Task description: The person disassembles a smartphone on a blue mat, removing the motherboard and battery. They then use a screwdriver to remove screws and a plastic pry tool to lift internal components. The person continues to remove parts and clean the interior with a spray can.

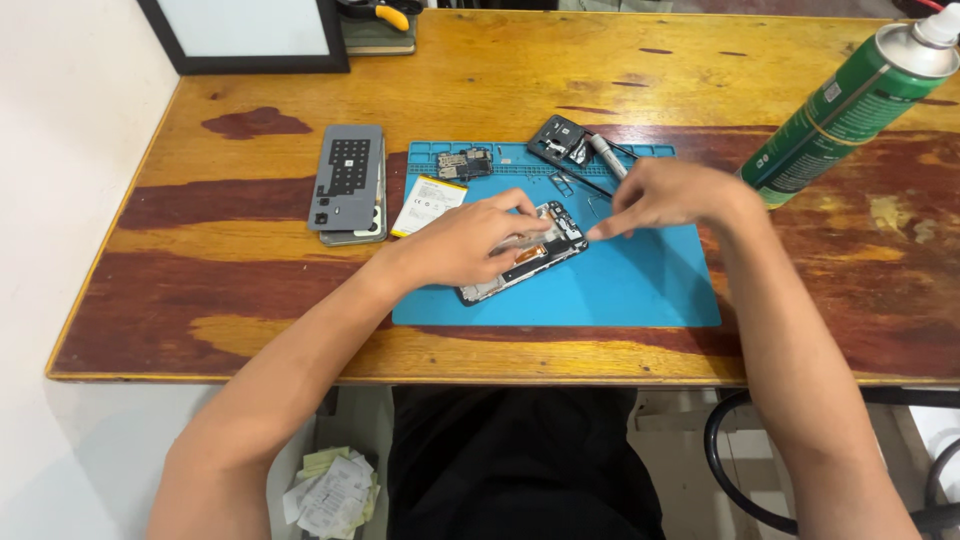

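Blue silicone mat [640,290] cushions the opened phone [530,255] mid-table; left hand [460,245] grasps it steady, while right hand [665,195] pinches loosely, fingertip at its corner.

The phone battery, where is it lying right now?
In the head view, the battery lies at the blue mat's left edge, between the grey back cover and the left hand.

A repair workshop; blue work mat [640,290], opened phone [530,255], spray can [850,100].
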